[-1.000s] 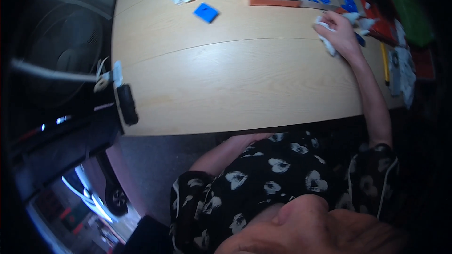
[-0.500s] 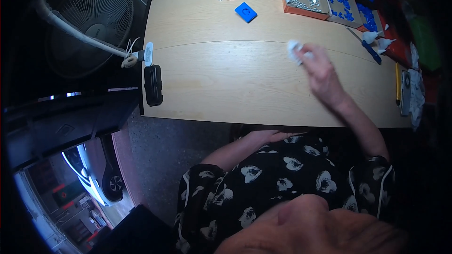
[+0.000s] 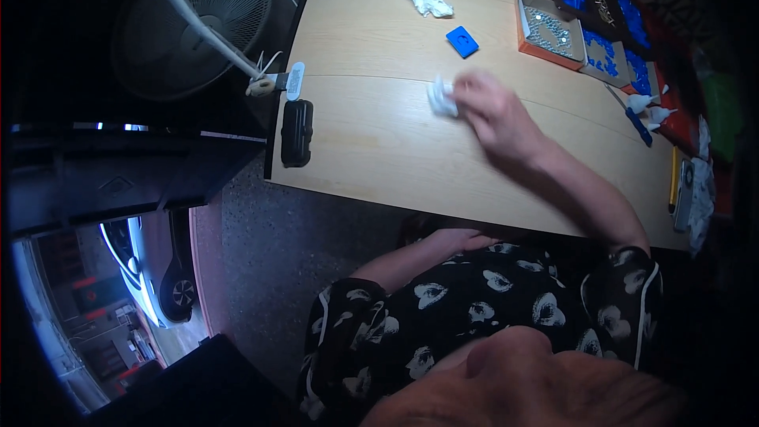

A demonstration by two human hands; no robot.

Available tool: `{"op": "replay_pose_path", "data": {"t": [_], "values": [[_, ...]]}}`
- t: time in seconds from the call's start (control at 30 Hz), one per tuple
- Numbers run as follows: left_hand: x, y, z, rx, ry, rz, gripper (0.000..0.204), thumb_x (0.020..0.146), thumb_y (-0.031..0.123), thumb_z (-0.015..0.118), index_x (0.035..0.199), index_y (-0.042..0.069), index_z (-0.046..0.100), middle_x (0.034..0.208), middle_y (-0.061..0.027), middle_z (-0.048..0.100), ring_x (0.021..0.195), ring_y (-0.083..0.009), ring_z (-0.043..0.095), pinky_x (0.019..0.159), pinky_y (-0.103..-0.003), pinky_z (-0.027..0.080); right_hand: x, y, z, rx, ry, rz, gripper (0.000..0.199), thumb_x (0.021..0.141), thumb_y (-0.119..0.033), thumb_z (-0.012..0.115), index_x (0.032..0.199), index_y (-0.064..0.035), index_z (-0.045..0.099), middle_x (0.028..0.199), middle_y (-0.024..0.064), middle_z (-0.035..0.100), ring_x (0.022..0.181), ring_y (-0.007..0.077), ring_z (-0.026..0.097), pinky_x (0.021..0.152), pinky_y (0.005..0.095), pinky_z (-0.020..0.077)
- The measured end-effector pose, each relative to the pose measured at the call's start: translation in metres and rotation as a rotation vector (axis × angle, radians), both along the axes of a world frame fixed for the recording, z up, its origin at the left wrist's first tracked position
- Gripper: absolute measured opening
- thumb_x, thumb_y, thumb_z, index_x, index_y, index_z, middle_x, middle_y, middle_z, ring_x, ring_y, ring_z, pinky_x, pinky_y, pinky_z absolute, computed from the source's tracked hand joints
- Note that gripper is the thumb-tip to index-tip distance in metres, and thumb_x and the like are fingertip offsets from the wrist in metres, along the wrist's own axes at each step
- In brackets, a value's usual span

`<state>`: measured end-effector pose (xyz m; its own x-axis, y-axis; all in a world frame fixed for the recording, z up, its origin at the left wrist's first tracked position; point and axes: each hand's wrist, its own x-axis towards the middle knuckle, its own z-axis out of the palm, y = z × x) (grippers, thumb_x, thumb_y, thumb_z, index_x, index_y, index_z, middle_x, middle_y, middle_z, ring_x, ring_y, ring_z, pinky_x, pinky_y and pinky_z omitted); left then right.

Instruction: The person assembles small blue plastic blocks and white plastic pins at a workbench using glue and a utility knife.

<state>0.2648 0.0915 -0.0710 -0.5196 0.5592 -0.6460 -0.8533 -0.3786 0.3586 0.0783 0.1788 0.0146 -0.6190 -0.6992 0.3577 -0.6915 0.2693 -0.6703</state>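
In the head view the right hand (image 3: 494, 115) is closed on a small white wad (image 3: 441, 98) pressed to the pale wooden worktop (image 3: 379, 142) near its middle, while the left hand (image 3: 458, 239) rests below the near edge with its fingers too hidden to read. To work well, I judge the wad should stay flat, steering clear of the blue piece (image 3: 462, 41) and the tray of small metal parts (image 3: 549, 32).
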Motion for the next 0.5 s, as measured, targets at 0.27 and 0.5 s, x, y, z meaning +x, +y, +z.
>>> {"op": "replay_pose_path", "data": {"t": [0.27, 0.5], "values": [[-0.004, -0.007, 0.022, -0.378, 0.414, -0.543, 0.037, 0.102, 0.015, 0.051, 0.135, 0.0, 0.051, 0.127, -0.0129, 0.062, 0.121, -0.0226, 0.057, 0.108, -0.031, 0.044, -0.087, -0.093, -0.019, 0.403, 0.358, -0.12, 0.012, 0.085, 0.006, 0.054, 0.092, 0.0044, 0.064, 0.099, 0.015, 0.061, 0.097, 0.0333, 0.063, 0.081, 0.0435, 0.053], [0.016, 0.025, -0.074, 0.38, -0.298, 0.278, 0.043, 0.104, 0.021, 0.045, 0.135, -0.008, 0.04, 0.133, -0.0246, 0.05, 0.123, -0.0343, 0.053, 0.108, -0.05, 0.045, -0.028, 0.008, -0.002, 0.124, 0.236, 0.223, 0.017, 0.089, -0.004, 0.062, 0.104, -0.0026, 0.069, 0.11, 0.0122, 0.065, 0.101, 0.0267, 0.064, 0.082, 0.0361, 0.057]]}}
